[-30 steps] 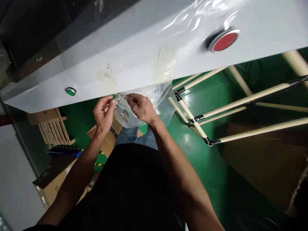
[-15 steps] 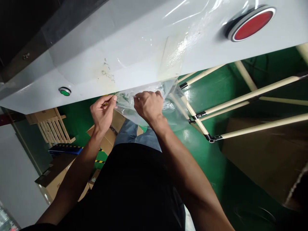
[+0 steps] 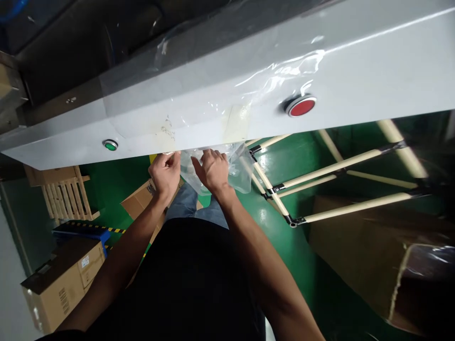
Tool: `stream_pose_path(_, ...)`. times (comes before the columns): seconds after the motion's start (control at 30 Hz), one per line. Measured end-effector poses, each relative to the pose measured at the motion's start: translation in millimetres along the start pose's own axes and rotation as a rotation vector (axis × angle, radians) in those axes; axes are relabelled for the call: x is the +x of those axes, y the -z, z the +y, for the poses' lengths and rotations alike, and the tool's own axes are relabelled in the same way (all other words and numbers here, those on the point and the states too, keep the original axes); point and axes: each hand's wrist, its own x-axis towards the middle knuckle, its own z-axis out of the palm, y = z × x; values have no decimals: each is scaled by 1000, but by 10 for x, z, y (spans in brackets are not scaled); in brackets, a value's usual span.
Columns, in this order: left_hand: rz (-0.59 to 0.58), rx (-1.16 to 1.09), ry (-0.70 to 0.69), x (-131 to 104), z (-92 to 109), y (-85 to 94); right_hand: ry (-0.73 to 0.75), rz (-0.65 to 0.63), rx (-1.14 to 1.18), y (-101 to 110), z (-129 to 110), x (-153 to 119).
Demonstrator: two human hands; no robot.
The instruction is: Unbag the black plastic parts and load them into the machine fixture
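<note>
Spreading its thumb away from the fingers, the bare right hand [image 3: 213, 171] is now forming a looser shape than half a second ago, when it was bunching over the clear plastic bag [image 3: 240, 180]. Its grip is standing partly open; whether the curled fingers are holding any film cannot be told. The bare left hand [image 3: 165, 175] is keeping its place at the bag's left side — its thumb and forefinger are pressing together, apparently pinching the edge. The bag is hanging just below the lower edge of the glossy white panel [image 3: 199, 128], showing on both sides of the right hand. This change is suggesting that the left hand is anchoring the film while the right is adjusting its hold.

Containers: the bag is showing creases and highlights; whether it is enclosing anything cannot be told. A brown cardboard box [image 3: 137, 198] is standing low beside the left wrist, partly hidden by the forearm, its interior not showing. A brown printed carton [image 3: 71, 279] at lower left is likewise concealing its contents. A large brown cardboard box [image 3: 344, 255] at lower right is lying in shadow — shiny transparent film [image 3: 432, 258] is showing beside its ragged pale edge.
</note>
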Motion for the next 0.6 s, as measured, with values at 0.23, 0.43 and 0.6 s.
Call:
stream_pose_path(0.23,21,45,163,-46,6,-66,-37,-34,-154,55,-11,62)
stream_pose_path(0.43,-26,63,263,-112,-2,-62,-7,-81,-224,82,0,100)
stream_pose_path(0.6,-137,46,495,-365,-94,103,103,-112,-298,158,-15,-4)
